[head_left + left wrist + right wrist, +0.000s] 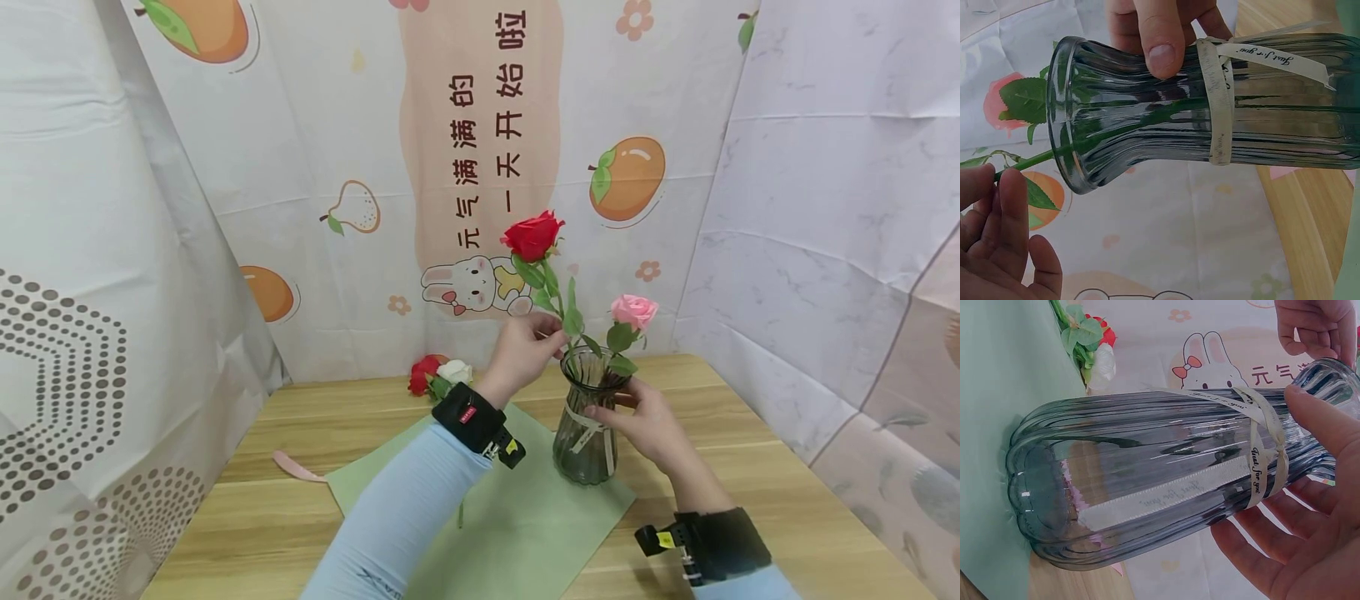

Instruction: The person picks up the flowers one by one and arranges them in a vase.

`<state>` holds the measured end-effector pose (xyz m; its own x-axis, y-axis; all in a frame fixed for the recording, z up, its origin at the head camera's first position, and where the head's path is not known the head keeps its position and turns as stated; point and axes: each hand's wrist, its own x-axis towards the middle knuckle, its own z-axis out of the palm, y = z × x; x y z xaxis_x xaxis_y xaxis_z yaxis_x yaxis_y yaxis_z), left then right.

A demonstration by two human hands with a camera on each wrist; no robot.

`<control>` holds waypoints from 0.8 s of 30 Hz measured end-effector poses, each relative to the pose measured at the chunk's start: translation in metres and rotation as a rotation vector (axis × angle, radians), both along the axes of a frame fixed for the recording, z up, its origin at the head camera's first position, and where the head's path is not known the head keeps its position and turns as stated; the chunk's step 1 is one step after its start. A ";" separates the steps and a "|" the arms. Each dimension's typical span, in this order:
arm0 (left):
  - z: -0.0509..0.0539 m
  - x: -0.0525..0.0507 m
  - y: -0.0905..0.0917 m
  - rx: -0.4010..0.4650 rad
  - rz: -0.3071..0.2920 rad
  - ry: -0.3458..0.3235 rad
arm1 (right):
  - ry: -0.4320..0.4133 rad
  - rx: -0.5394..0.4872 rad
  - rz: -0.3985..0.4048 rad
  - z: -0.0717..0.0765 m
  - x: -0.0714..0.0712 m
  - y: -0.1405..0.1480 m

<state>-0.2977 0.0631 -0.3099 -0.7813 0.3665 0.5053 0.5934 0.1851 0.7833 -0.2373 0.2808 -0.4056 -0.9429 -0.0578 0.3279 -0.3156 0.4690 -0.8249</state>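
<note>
My left hand [522,354] pinches the green stem [1034,160] of a red rose [533,237] just above the rim of a ribbed glass vase [587,454]. The stem's lower part shows through the glass, inside the vase. Around the vase's neck, the thumb and fingers of my right hand [647,421] hold it upright. A pink rose [634,312] stands in the vase, leaning to the right. A cream ribbon [1257,459] printed with "Just for you" is tied round the vase, its ends hanging down.
Under the vase lies a sheet of green paper [517,533] on the wooden table [300,425]. Behind my left wrist lie a red flower [423,375] and a white flower [455,372]. A pink strip [296,467] is at the left. A printed curtain [337,108] hangs behind the table.
</note>
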 end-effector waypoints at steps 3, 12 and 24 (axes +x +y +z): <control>-0.002 0.001 0.001 -0.018 0.002 0.014 | -0.001 0.004 -0.001 -0.001 0.000 0.000; -0.007 0.001 0.006 -0.121 0.032 0.064 | 0.007 0.014 -0.004 -0.001 0.000 0.000; -0.009 0.003 0.009 -0.161 0.045 0.054 | 0.005 0.016 -0.005 -0.001 -0.001 0.001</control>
<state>-0.2944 0.0720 -0.3190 -0.7721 0.4115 0.4844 0.6220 0.3325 0.7089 -0.2380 0.2821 -0.4069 -0.9415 -0.0581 0.3320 -0.3175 0.4836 -0.8157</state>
